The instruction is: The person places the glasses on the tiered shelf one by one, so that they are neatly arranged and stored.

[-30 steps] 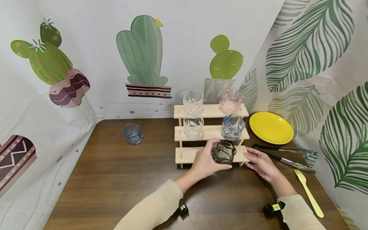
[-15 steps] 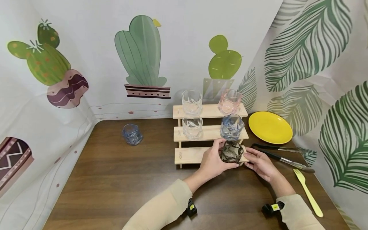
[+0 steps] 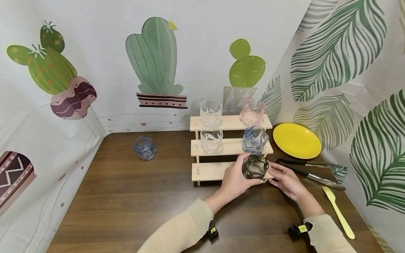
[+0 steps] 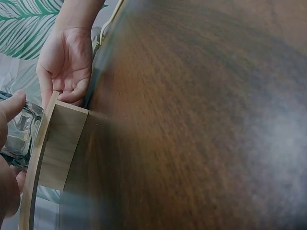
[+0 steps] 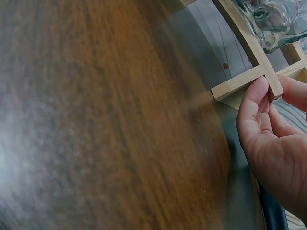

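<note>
My left hand grips a dark grey faceted glass at the right end of the lowest step of a three-step wooden rack. In the left wrist view the glass sits right at the top of that board. My right hand pinches the right end of the same board; the right wrist view has thumb and fingers on either side of the board's end. A clear glass and a blue glass stand on the middle step. On the top step are another clear glass and a pink glass.
Another blue glass stands on the brown table at the left. Right of the rack lie a yellow plate, black-handled tongs and a pale yellow fork. A printed cloth hangs behind.
My left hand has moved the dark grey glass rightward along the lowest step to its right end, mostly in the first half second. My right hand keeps its pinch on the rack.
</note>
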{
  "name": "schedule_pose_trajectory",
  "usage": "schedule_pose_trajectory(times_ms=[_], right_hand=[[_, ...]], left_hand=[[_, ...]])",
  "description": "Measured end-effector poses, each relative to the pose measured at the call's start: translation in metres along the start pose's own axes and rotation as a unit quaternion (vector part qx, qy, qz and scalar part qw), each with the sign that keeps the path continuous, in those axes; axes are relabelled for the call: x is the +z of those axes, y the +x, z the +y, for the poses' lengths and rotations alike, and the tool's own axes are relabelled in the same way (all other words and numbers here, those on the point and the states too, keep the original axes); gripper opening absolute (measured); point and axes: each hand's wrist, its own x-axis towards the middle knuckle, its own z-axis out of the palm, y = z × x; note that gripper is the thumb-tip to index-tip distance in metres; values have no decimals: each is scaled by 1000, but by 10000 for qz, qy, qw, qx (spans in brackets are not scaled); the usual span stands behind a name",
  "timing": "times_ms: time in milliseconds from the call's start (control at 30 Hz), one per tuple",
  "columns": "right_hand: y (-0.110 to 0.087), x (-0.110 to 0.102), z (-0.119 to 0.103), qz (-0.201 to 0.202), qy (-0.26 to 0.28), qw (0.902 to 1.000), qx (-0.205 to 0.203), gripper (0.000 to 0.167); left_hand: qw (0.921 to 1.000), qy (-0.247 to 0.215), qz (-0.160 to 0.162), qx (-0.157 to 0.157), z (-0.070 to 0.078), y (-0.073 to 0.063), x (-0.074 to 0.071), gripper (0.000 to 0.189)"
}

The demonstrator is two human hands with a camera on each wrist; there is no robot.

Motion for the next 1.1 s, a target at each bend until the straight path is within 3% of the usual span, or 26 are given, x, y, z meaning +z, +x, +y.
schedule_pose_trajectory(times_ms=[300,500,767,933,1100], right_hand=[[-2,0,-2,22,-45,10000,0,22],[-2,1,-2,-10,51,10000,-44,23],[-2,2,-3,-43,54,10000,-48,23],[-2,1,-2,-77,55,10000,-14,22],[-2,1,0,-75,38,10000,-2,23]], left_hand=[[9998,-1,-58,199,2,-5,-20,86],[9978,-296,80,580,-8,-21,-44,66],[9959,-569,471,519,-36,-52,-98,52],[9936,-388,997,374,-58,-69,-138,49],[9864,-27,1640,-85,-86,-77,-180,46]])
